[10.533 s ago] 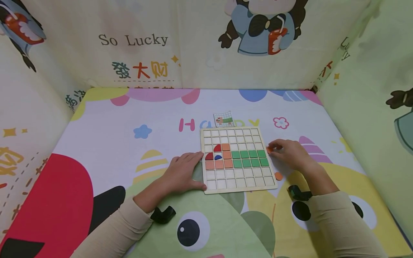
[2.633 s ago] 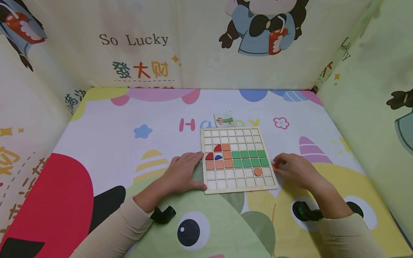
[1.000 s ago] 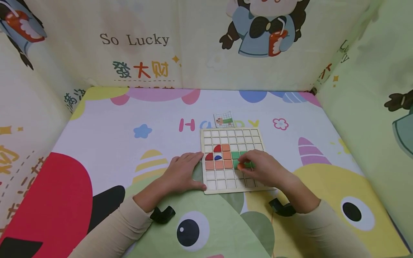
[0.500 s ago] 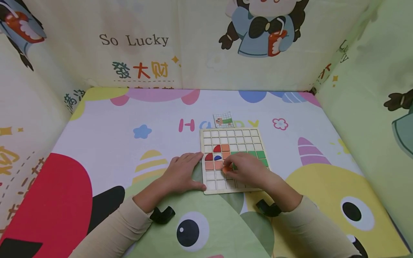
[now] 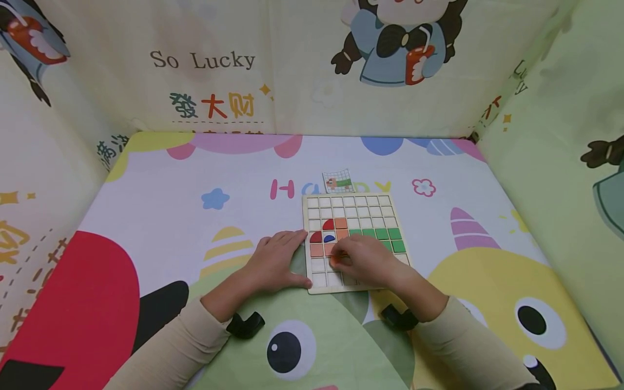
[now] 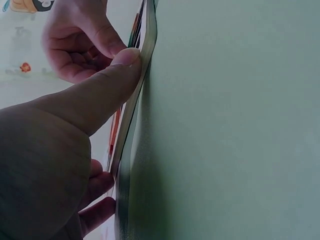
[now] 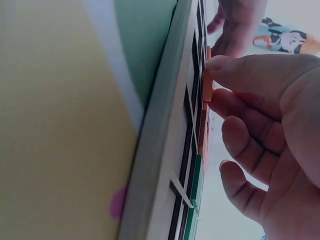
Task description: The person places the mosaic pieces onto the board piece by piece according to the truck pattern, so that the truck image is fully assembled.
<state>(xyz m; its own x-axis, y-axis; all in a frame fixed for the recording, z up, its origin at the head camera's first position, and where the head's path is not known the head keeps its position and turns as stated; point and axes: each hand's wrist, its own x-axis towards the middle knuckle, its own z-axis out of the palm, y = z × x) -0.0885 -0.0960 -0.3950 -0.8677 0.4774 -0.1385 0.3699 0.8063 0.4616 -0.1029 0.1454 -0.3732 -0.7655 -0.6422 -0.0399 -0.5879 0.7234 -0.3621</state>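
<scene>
A wooden grid board (image 5: 365, 203) lies on the table, with red, orange, pink and green pieces in its cells and one white-and-blue piece. My right hand (image 5: 368, 262) pinches a small round orange disc (image 7: 207, 82) between thumb and fingers, low over the cells just below the row of pink squares (image 5: 317, 249). That hand and its wrist hide the lower middle of the board. My left hand (image 5: 273, 265) rests against the board's left side, fingertips at the edge and thumb (image 6: 127, 57) on the near left corner.
A small picture card (image 5: 338, 181) with a gridded coloured pattern lies just beyond the board's far edge. A printed cloth (image 5: 253, 200) covers the table, and patterned cloth walls (image 5: 292, 65) stand at the back and sides.
My right hand picked up an orange disc right of the board and moved left over the grid. Another disc, lying on the board earlier, is now hidden. The left hand stays put.
</scene>
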